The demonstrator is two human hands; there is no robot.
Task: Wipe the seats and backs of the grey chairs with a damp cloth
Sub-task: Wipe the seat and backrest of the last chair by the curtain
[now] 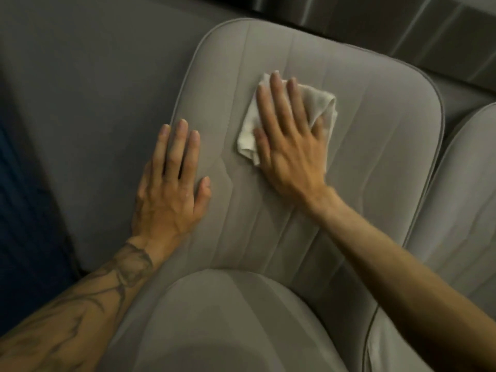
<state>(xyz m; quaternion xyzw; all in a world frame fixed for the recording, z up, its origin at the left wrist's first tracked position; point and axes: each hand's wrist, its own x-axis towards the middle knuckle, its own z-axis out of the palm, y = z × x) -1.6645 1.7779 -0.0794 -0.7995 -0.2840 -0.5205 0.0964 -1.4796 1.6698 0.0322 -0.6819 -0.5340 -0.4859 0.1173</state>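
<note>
1. A grey upholstered chair with a piped edge and long stitched seams fills the middle of the view. Its wide flat cushion reaches from the middle toward the far side.
2. A rounded grey padded part lies at the near edge, between the two forearms. It seems to belong to the same chair, but I cannot tell for sure if it is the top of the back.
3. A white crumpled cloth lies on the flat cushion, a little right of its centre and toward the far side.
4. The right hand lies flat on top of the cloth, with its fingers straight, slightly spread and pointing to the far side. It presses the cloth on the cushion and does not curl round it. The cloth shows on the left, far and right sides of this hand.
5. The left hand rests palm down on the left part of the same cushion, near the piped edge. Its fingers are straight and close together, its thumb points out to the right, and it holds nothing.
6. The two hands are apart, the left one nearer than the right one, with bare cushion between them.
7. Both forearms are bare, and the left forearm carries a dark tattoo.
8. A second grey chair of the same kind stands just beside the first one, at the right edge.
9. A plain grey floor lies to the left of the chair, and a dark blue area shows at the left edge. I cannot tell what that area is.
</note>
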